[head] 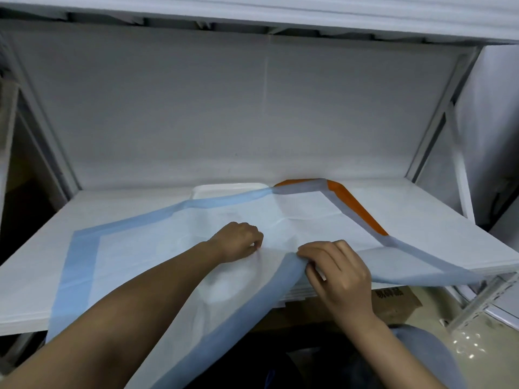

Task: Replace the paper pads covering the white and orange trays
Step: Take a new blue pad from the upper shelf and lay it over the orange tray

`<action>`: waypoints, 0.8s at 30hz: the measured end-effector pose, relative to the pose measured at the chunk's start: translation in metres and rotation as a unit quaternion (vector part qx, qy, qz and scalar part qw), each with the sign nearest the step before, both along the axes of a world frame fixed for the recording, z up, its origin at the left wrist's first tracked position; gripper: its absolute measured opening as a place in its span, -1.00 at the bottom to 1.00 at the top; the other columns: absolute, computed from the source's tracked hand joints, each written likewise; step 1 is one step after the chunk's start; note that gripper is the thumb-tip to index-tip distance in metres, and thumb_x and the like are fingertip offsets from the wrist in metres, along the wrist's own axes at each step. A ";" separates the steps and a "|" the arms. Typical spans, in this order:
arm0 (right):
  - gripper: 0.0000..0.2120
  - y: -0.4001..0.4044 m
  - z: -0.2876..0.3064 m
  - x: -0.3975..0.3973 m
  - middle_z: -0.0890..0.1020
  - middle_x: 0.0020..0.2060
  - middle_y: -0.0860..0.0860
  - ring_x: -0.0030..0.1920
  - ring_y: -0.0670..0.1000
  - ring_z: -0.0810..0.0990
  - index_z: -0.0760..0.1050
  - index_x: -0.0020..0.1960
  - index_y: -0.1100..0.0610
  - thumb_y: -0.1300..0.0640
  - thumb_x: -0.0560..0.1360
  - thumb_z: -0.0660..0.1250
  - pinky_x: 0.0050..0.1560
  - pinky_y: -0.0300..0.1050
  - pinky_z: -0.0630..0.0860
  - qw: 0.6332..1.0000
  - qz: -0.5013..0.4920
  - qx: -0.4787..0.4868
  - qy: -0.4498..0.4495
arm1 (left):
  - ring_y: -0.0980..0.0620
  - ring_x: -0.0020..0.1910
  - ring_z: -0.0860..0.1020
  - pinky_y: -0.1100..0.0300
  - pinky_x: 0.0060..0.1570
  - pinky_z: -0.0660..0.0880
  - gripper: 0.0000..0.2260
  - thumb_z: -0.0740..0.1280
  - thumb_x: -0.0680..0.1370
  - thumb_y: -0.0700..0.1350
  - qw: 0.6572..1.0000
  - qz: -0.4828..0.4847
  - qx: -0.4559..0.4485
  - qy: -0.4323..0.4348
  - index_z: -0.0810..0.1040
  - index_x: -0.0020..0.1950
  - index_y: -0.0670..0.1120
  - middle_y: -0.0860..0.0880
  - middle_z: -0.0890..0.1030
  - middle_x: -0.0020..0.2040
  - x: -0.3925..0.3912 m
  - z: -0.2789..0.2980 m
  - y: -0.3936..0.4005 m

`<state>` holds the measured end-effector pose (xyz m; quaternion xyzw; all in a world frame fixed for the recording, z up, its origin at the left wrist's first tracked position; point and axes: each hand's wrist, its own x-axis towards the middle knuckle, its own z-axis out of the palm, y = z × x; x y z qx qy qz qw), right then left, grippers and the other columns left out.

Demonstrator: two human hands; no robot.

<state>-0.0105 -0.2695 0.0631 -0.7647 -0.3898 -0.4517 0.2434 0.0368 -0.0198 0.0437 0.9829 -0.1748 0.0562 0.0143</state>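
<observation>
A large white paper pad (146,248) with a blue border lies spread over the shelf and hangs off its front edge. It covers most of a white tray (224,188) and an orange tray (356,206), whose far rims show behind it. My left hand (238,242) has curled fingers that pinch the pad's white middle. My right hand (337,268) grips a folded blue-edged part of the pad at the front, right beside the left hand.
The white shelf board (421,220) sits in a metal rack with a white back wall (224,108) and another shelf above. A slanted rack post (438,108) stands at the right. A cardboard box (398,299) and my knee (421,355) are below the shelf.
</observation>
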 end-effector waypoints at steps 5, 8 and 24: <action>-0.90 -0.004 0.019 0.007 0.66 -0.14 0.02 -0.13 0.00 0.54 0.63 -0.07 0.19 0.28 0.46 0.35 -0.08 -0.23 0.44 0.999 -0.005 0.050 0.018 | -0.05 -0.09 0.54 0.13 -0.06 0.43 -0.92 0.24 0.55 -0.11 0.978 0.120 -0.170 -0.032 0.46 0.03 -0.03 -0.01 0.63 0.06 0.000 0.034 0.021; -0.89 -0.002 0.040 0.010 0.64 -0.17 -0.02 -0.13 -0.05 0.51 0.61 -0.10 0.17 0.23 0.49 0.30 -0.10 -0.28 0.41 0.994 0.008 0.099 0.053 | 0.04 -0.32 0.45 0.11 -0.15 0.44 -0.93 0.27 0.51 -0.11 0.960 0.147 -0.222 -0.083 0.38 -0.09 0.03 0.04 0.65 0.03 -0.005 0.063 0.030; -0.87 0.003 0.157 0.039 0.64 -0.22 -0.04 -0.22 -0.08 0.55 0.54 0.02 0.22 0.20 0.58 0.24 -0.22 -0.21 0.47 0.798 0.220 0.358 0.431 | -0.10 -0.43 0.35 0.18 -0.45 0.17 -0.78 0.07 0.42 -0.02 0.911 0.152 -0.129 -0.362 0.40 -0.09 -0.10 0.08 0.35 -0.46 -0.070 0.196 0.041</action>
